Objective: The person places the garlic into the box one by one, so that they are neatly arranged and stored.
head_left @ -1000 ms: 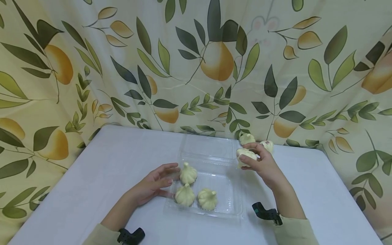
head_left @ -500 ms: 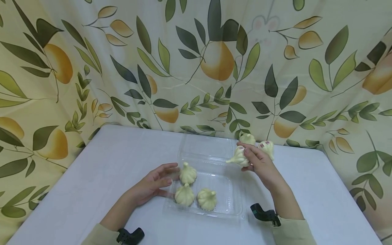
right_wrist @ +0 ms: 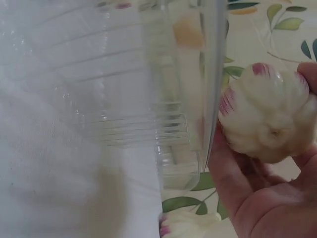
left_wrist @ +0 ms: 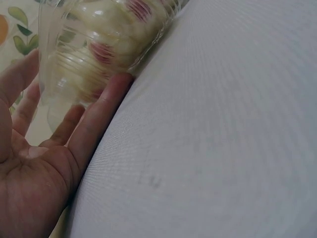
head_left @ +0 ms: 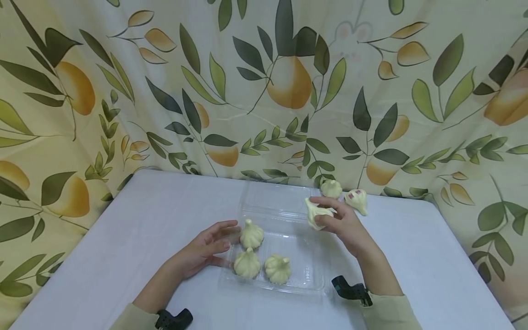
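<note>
My right hand [head_left: 344,224] grips a garlic bulb [head_left: 316,214] above the right rear edge of a clear plastic clamshell box [head_left: 307,263]. In the right wrist view this garlic bulb [right_wrist: 272,116] shows purple streaks, and the box wall [right_wrist: 183,89] stands beside it. Inside the box sit three more bulbs: one at the left rear [head_left: 251,234], one at the left front [head_left: 247,263] and one at the front middle [head_left: 277,269]. My left hand [head_left: 206,247] has its fingers spread against the box's left side. In the left wrist view, that hand [left_wrist: 59,148] touches the clear wall.
The box's lid [head_left: 280,197] lies folded back toward the curtain. Two loose garlic bulbs, one pale [head_left: 331,188] and one purple-marked [head_left: 356,200], rest at the table's back edge. A fruit-patterned curtain [head_left: 264,91] hangs behind the white table [head_left: 165,206].
My right hand has moved left with the garlic bulb, away from the two loose bulbs toward the box, turning the bulb so its stem points up. The left hand stays at the box.
</note>
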The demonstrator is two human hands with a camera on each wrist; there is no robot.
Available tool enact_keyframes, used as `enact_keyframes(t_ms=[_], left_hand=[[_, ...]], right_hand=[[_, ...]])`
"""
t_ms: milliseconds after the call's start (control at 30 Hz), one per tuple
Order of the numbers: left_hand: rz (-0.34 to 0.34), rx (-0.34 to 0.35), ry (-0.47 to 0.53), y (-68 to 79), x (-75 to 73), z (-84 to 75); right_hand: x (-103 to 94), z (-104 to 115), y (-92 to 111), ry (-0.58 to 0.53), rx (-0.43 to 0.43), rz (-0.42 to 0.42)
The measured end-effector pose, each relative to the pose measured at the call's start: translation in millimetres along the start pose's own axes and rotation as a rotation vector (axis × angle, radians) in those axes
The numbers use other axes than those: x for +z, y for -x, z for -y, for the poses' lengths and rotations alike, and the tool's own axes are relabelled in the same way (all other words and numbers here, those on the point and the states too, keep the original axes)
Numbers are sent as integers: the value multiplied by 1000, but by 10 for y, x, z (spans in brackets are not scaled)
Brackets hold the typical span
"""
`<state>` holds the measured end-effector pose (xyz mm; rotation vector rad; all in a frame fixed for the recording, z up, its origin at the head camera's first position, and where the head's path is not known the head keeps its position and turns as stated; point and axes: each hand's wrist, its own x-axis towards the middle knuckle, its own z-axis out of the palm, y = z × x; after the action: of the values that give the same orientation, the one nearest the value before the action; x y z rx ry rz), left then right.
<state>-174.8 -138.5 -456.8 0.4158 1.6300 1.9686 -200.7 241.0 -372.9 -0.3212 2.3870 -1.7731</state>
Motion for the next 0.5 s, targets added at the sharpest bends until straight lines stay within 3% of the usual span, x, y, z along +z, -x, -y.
enact_keyframes(t_ms=[167, 500], left_hand=[[-5, -7, 0, 12, 19, -15], [5, -3, 8, 17, 15, -10]], right_hand=[[27, 32, 16, 49, -18, 28], [35, 60, 9, -98, -32, 63]])
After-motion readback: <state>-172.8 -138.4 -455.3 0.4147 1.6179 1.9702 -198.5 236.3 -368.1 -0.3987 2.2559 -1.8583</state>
